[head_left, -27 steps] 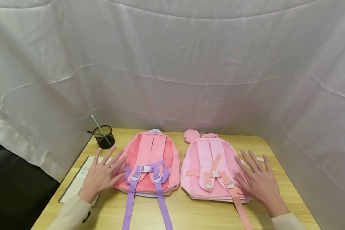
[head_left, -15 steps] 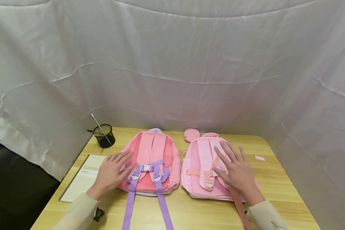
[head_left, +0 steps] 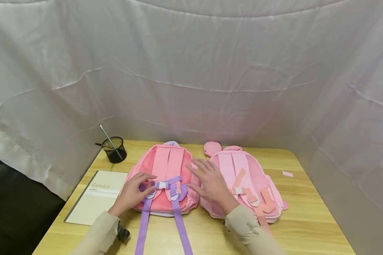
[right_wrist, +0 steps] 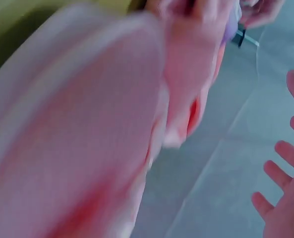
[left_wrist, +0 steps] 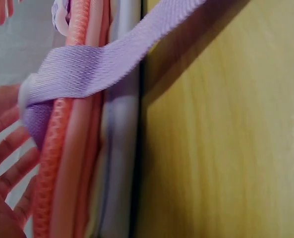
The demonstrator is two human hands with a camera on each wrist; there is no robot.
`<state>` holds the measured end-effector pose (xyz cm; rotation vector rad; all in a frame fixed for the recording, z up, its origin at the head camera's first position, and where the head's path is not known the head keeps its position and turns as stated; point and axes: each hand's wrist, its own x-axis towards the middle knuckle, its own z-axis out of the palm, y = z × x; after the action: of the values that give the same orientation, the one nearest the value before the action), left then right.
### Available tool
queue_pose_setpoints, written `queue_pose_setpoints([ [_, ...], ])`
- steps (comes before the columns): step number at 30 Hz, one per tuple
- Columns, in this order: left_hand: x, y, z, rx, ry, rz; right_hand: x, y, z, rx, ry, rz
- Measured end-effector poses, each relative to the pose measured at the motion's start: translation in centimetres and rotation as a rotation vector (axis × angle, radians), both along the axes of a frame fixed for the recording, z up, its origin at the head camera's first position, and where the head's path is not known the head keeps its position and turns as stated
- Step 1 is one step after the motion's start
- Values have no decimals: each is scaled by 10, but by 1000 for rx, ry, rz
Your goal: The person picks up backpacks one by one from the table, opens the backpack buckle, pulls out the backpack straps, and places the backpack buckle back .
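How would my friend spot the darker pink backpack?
On the wooden table, look just right of the notebook. The darker pink backpack lies there, straps up. Its purple webbing sets it apart from the paler backpack with peach webbing.

The wood-grain worktop (head_left: 312,212) carries a purple-strapped backpack (head_left: 169,164) and, just beside it, an orange-strapped backpack (head_left: 253,171). A notebook (head_left: 99,198), black mesh cup (head_left: 115,156) and small slip (head_left: 287,174), perhaps paper, rest there too.

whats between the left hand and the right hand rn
In the head view, the white buckle and its purple chest strap, on the back of the coral-pink backpack, lie between the left hand and the right hand.
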<state>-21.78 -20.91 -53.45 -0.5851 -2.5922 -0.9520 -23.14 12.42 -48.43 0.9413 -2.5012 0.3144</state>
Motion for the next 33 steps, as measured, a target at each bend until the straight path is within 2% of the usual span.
queue_pose_setpoints([
  [4,-5,1,-5,32,-4,-25,-7,-32,-9,12,-81,35],
  [9,-8,1,-7,56,-53,-28,-10,-60,-18,38,-166,37],
  [14,-11,1,-10,83,-82,-43,-13,-79,-26,81,-190,38],
  [20,-10,2,-18,105,-71,-59,-14,-91,-35,90,-194,38],
  [28,-9,5,-21,93,-54,-24,-15,-100,-44,83,-185,11],
  [33,-9,5,-22,71,-71,-7,-17,-104,-46,72,-192,19],
])
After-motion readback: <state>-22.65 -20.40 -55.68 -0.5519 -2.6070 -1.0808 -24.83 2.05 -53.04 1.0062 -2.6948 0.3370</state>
